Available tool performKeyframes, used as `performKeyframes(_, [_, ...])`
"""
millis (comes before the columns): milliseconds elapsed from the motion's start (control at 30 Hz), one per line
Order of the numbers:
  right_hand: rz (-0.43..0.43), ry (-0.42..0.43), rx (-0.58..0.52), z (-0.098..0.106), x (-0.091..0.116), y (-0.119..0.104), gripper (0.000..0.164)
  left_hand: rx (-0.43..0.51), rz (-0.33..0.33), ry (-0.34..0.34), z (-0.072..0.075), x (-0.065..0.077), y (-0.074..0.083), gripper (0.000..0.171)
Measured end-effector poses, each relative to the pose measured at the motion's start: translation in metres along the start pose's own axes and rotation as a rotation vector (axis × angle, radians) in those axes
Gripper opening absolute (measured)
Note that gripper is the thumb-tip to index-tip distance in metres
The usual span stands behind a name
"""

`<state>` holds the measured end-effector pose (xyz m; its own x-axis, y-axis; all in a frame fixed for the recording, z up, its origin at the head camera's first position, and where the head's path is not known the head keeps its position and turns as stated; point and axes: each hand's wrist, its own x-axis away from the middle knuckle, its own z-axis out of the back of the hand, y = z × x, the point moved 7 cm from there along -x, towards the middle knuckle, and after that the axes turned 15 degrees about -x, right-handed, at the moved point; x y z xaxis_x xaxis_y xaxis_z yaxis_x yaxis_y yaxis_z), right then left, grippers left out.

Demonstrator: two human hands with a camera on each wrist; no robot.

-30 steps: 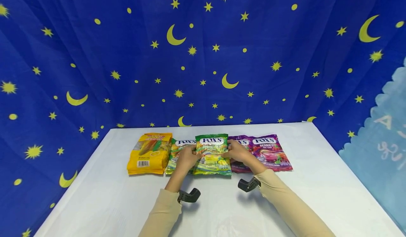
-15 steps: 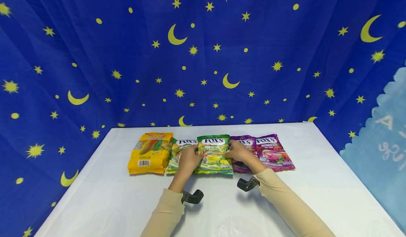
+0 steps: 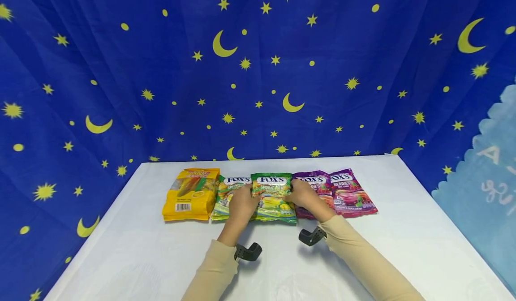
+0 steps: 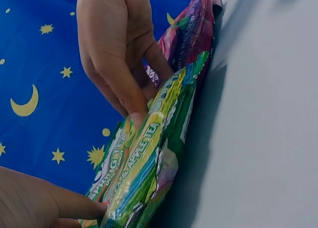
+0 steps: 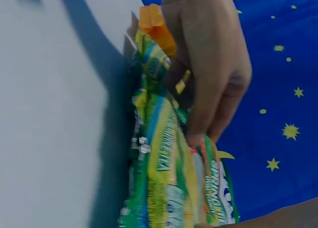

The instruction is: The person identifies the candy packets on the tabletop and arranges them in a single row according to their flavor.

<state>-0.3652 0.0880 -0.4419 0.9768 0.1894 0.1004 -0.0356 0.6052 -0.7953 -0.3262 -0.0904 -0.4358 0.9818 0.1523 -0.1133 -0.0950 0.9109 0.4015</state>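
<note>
A green Fox's Spring Tea candy bag [image 3: 273, 200] lies in the middle of a row of bags. My left hand [image 3: 243, 201] grips its left edge, thumb on the front, and my right hand [image 3: 303, 193] grips its right edge. The wrist views show thumbs pressing on the wrapper; the fingertips behind it are mostly hidden. Partly behind my left hand lies a second green candy bag [image 3: 221, 204]. Under my right hand is a purple Fox's Berries bag [image 3: 322, 183], and another purple candy bag [image 3: 352, 198] lies beside it.
A yellow candy bag [image 3: 189, 195] ends the row on the left. The row lies on a white tabletop [image 3: 282, 265], in front of a blue curtain [image 3: 258, 81] with moons and stars. A light-blue scalloped panel [image 3: 483, 180] hangs at the right.
The middle green bag has shifted slightly right and settled lower, with both hands still on it. The purple bags have slid rightward, and more of the nearer one shows.
</note>
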Motion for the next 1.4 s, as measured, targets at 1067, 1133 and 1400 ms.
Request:
performKeyframes(1067, [0.025, 0.240, 0.012, 0.084, 0.036, 0.027, 0.045, 0.267, -0.352, -0.116, -0.027, 0.016, 0.095, 0.026])
performKeyframes(1133, [0.009, 0.246, 0.022, 0.090, 0.039, 0.030, 0.046, 0.256, -0.352, -0.133, -0.028, 0.016, 0.103, 0.026])
performKeyframes(1400, [-0.090, 0.202, 0.099, 0.095, 0.042, 0.044, 0.058, 0.205, -0.300, -0.218, -0.032, 0.018, 0.120, 0.028])
